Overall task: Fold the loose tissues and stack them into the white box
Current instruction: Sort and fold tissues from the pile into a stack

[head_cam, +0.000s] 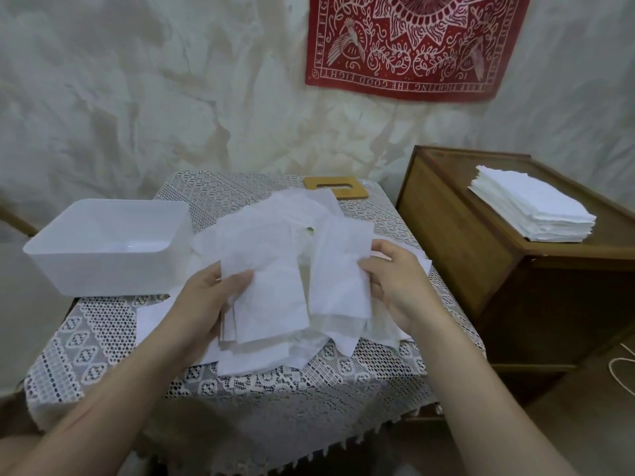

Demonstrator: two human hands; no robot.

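Right of the white box (86,269), left hand (199,297) is gripping a folded tissue (271,297), right hand (395,286) a second tissue (340,269), above the loose pile (261,359).

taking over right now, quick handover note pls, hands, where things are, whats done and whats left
Left hand grips one tissue; right hand pinches a second tissue.
White box sits at the left of the table, no tissues visible inside.
Loose tissues are piled mid-table; a neat stack lies on the wooden cabinet.
Done: nothing boxed yet. Left: fold the pile, stack everything in the box.
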